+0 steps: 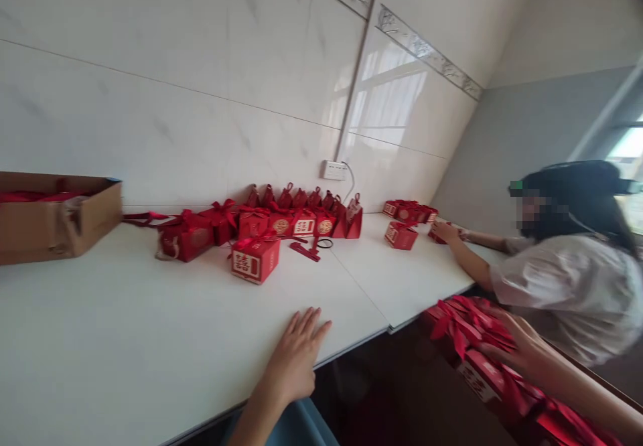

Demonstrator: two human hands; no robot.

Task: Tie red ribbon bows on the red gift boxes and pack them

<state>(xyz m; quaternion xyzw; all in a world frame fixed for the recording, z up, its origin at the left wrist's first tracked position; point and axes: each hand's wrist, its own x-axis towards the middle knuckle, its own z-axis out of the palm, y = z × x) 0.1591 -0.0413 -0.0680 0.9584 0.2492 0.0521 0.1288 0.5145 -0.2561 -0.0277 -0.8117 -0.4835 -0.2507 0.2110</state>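
Observation:
My left hand (296, 352) lies flat near the front edge of the white table (151, 339), fingers spread, holding nothing. Off to the right, below the table top, my right hand (517, 345) rests over a cluster of red gift boxes (479, 374) topped with red ribbon bows. Its thumb and fingers are apart against the ribbons, and the fingertips are partly blurred. Ahead of my left hand stands a single red gift box (255, 260) with a white label and a bow, untouched.
Against the wall stand several red gift boxes (187, 238) and pointed red boxes (353, 221). A red ribbon piece (305, 252) and a black ring (325, 243) lie before them. At left sits a cardboard carton (45, 232). On the right, a person (567, 272) handles a red box.

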